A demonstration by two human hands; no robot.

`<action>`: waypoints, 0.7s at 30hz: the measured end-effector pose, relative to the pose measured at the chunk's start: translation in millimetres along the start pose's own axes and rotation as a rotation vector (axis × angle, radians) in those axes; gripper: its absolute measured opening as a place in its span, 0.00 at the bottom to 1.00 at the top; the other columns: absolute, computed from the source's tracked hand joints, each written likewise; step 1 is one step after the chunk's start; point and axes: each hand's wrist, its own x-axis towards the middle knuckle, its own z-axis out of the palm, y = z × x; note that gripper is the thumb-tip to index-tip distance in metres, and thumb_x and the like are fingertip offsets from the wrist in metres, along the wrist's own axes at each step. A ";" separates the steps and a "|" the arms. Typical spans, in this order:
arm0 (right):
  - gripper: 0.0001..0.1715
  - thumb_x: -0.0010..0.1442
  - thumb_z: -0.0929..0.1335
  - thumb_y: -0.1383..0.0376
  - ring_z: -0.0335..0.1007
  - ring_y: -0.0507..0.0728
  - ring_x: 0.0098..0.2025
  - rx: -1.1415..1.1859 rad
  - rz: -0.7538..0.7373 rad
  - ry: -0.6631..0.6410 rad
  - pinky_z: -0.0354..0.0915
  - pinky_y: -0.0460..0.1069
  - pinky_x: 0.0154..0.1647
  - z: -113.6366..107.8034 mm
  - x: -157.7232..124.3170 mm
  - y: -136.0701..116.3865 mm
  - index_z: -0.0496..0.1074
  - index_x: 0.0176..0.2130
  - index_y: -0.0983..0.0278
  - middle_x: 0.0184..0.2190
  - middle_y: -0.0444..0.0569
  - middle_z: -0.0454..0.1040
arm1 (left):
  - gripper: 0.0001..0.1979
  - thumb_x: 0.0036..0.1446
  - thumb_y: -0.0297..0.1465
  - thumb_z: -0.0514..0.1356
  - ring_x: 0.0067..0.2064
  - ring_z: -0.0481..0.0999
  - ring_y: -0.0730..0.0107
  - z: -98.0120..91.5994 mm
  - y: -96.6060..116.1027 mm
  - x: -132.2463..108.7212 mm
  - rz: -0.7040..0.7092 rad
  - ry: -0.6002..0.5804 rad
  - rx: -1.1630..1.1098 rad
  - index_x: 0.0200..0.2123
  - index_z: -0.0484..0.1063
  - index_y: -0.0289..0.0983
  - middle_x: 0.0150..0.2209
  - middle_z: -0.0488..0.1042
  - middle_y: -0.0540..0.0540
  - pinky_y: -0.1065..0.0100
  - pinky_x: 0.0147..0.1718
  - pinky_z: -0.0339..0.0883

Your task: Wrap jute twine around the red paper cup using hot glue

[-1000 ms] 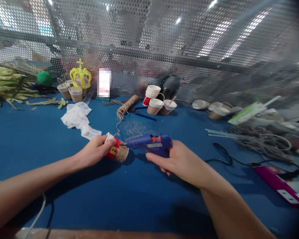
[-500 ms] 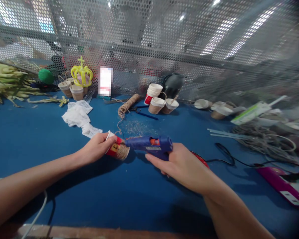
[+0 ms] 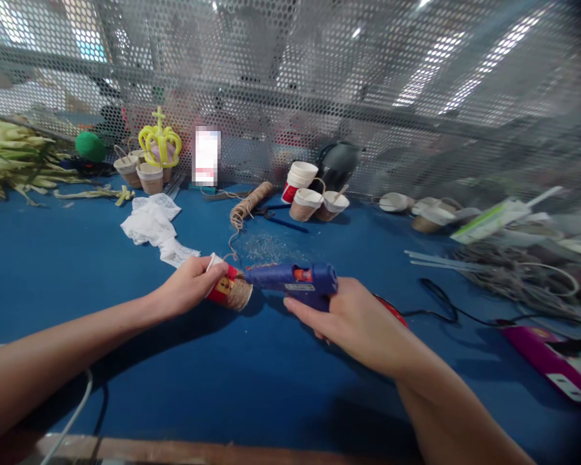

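My left hand [image 3: 192, 284] is closed around the rim end of a small red and white paper cup [image 3: 219, 292], which lies tilted on its side. Twine [image 3: 239, 294] is wound round the cup's base end. In my right hand [image 3: 348, 316] is a blue hot glue gun [image 3: 290, 279], my fingers wrapped about its handle. Its nozzle points left and meets the cup at the edge of the wound twine; whether it touches is too small to tell. A loose strand runs from the cup to a roll of twine [image 3: 252, 201] behind it.
Twine-wrapped cups [image 3: 306, 205] and a stack of paper cups [image 3: 302, 174] stand at the back. White cloth [image 3: 151, 223] lies left, pliers [image 3: 285, 223] mid-table. Glue sticks [image 3: 445, 261], grey cord [image 3: 506, 278] and a purple power strip [image 3: 545, 361] are on the right. A perforated metal screen [image 3: 252, 84] rises behind.
Almost nothing differs. Both hands keep the cup and the glue gun in the same pose, and the whole view has shifted very slightly.
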 end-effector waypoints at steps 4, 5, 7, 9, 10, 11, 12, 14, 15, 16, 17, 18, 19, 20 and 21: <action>0.19 0.51 0.63 0.57 0.56 0.48 0.14 -0.009 0.001 -0.004 0.56 0.45 0.16 -0.5 -0.5 -1.7 0.59 0.15 0.62 0.10 0.40 0.62 | 0.16 0.50 0.39 0.49 0.22 0.61 0.77 0.6 0.1 0.3 0.002 -0.008 -0.011 0.26 0.70 0.32 0.21 0.68 0.50 0.74 0.22 0.55; 0.19 0.51 0.63 0.58 0.56 0.48 0.14 -0.012 0.001 -0.005 0.56 0.45 0.16 -0.6 -0.6 -2.1 0.59 0.15 0.62 0.10 0.40 0.62 | 0.17 0.50 0.39 0.49 0.22 0.61 0.77 0.8 0.4 0.4 0.002 -0.010 -0.010 0.27 0.70 0.32 0.21 0.68 0.50 0.74 0.22 0.55; 0.17 0.51 0.63 0.58 0.56 0.48 0.14 -0.013 0.001 -0.009 0.56 0.45 0.16 -0.7 -0.9 -2.8 0.60 0.16 0.62 0.10 0.40 0.62 | 0.17 0.50 0.39 0.50 0.22 0.62 0.76 1.1 1.1 0.5 0.003 -0.017 -0.008 0.27 0.70 0.32 0.22 0.69 0.49 0.73 0.22 0.55; 0.17 0.51 0.64 0.58 0.56 0.48 0.14 -0.007 0.005 -0.016 0.55 0.45 0.16 -0.6 -1.2 -3.6 0.60 0.16 0.62 0.10 0.39 0.62 | 0.17 0.50 0.39 0.50 0.23 0.63 0.76 1.2 1.6 0.5 0.005 -0.022 -0.006 0.26 0.70 0.32 0.23 0.70 0.48 0.73 0.23 0.56; 0.17 0.51 0.64 0.58 0.56 0.48 0.13 -0.002 0.009 -0.026 0.55 0.44 0.15 -0.6 -1.4 -4.1 0.60 0.16 0.62 0.10 0.39 0.62 | 0.17 0.50 0.39 0.49 0.23 0.63 0.76 1.2 1.8 0.4 0.006 -0.025 -0.007 0.25 0.70 0.32 0.23 0.70 0.48 0.73 0.23 0.57; 0.17 0.51 0.64 0.58 0.55 0.48 0.13 0.000 0.012 -0.033 0.55 0.44 0.15 -0.6 -1.6 -4.7 0.59 0.16 0.62 0.10 0.39 0.61 | 0.17 0.51 0.39 0.49 0.24 0.64 0.75 1.1 1.8 0.3 0.008 -0.027 -0.008 0.25 0.70 0.32 0.24 0.71 0.47 0.73 0.24 0.57; 0.18 0.50 0.64 0.58 0.54 0.48 0.13 0.000 0.014 -0.034 0.55 0.44 0.15 -0.6 -1.8 -5.2 0.59 0.15 0.62 0.09 0.39 0.61 | 0.18 0.51 0.39 0.49 0.24 0.64 0.75 1.1 1.8 0.2 0.010 -0.028 -0.010 0.25 0.70 0.32 0.24 0.71 0.47 0.73 0.24 0.58; 0.18 0.51 0.64 0.58 0.54 0.48 0.13 -0.009 0.009 -0.019 0.55 0.44 0.15 -0.8 -2.3 -6.1 0.58 0.15 0.62 0.09 0.39 0.61 | 0.18 0.51 0.39 0.49 0.24 0.65 0.74 1.1 1.6 0.0 0.005 -0.025 -0.005 0.26 0.70 0.31 0.24 0.71 0.47 0.73 0.24 0.58; 0.18 0.51 0.63 0.59 0.55 0.48 0.13 -0.017 0.004 -0.006 0.55 0.44 0.15 -1.0 -2.6 -6.5 0.58 0.15 0.62 0.09 0.39 0.61 | 0.18 0.51 0.39 0.49 0.24 0.65 0.74 1.1 1.5 -0.2 0.001 -0.022 0.002 0.27 0.70 0.31 0.23 0.71 0.48 0.73 0.24 0.58; 0.18 0.51 0.63 0.59 0.56 0.48 0.14 -0.026 0.000 0.007 0.55 0.44 0.16 -1.2 -2.9 -7.0 0.59 0.15 0.62 0.09 0.40 0.61 | 0.18 0.50 0.39 0.49 0.24 0.65 0.74 1.1 1.5 -0.3 0.001 -0.016 0.009 0.27 0.70 0.31 0.23 0.71 0.48 0.73 0.23 0.58; 0.18 0.52 0.63 0.59 0.56 0.48 0.14 -0.033 -0.003 0.012 0.56 0.44 0.16 -1.4 -3.1 -7.5 0.59 0.15 0.62 0.09 0.40 0.62 | 0.18 0.50 0.39 0.49 0.24 0.65 0.74 1.1 1.6 -0.4 0.003 -0.012 0.017 0.28 0.71 0.31 0.23 0.71 0.48 0.73 0.23 0.58; 0.18 0.52 0.62 0.59 0.56 0.48 0.14 -0.038 -0.006 0.011 0.56 0.44 0.16 -1.5 -3.3 -8.1 0.59 0.16 0.62 0.10 0.40 0.62 | 0.18 0.50 0.39 0.49 0.24 0.65 0.74 1.0 1.6 -0.5 0.007 -0.007 0.023 0.28 0.71 0.31 0.22 0.71 0.48 0.73 0.23 0.59; 0.17 0.52 0.62 0.60 0.56 0.48 0.14 -0.040 -0.010 0.006 0.56 0.44 0.17 -1.6 -3.5 -8.8 0.59 0.16 0.62 0.09 0.39 0.62 | 0.18 0.50 0.39 0.49 0.24 0.66 0.74 0.9 1.7 -0.6 0.012 -0.005 0.027 0.28 0.71 0.31 0.22 0.71 0.48 0.73 0.23 0.59; 0.16 0.52 0.63 0.61 0.55 0.48 0.13 -0.043 -0.016 -0.001 0.56 0.44 0.17 -1.5 -3.6 -9.5 0.59 0.16 0.62 0.09 0.39 0.61 | 0.18 0.50 0.39 0.49 0.24 0.66 0.73 0.8 1.7 -0.7 0.016 -0.004 0.029 0.28 0.71 0.31 0.22 0.71 0.48 0.73 0.23 0.59; 0.16 0.51 0.63 0.62 0.54 0.47 0.13 -0.044 -0.021 -0.008 0.56 0.43 0.17 -1.4 -3.7 -10.0 0.59 0.16 0.62 0.09 0.38 0.61 | 0.18 0.50 0.39 0.49 0.25 0.66 0.73 0.6 1.7 -0.8 0.019 -0.004 0.031 0.27 0.71 0.31 0.22 0.71 0.48 0.73 0.23 0.59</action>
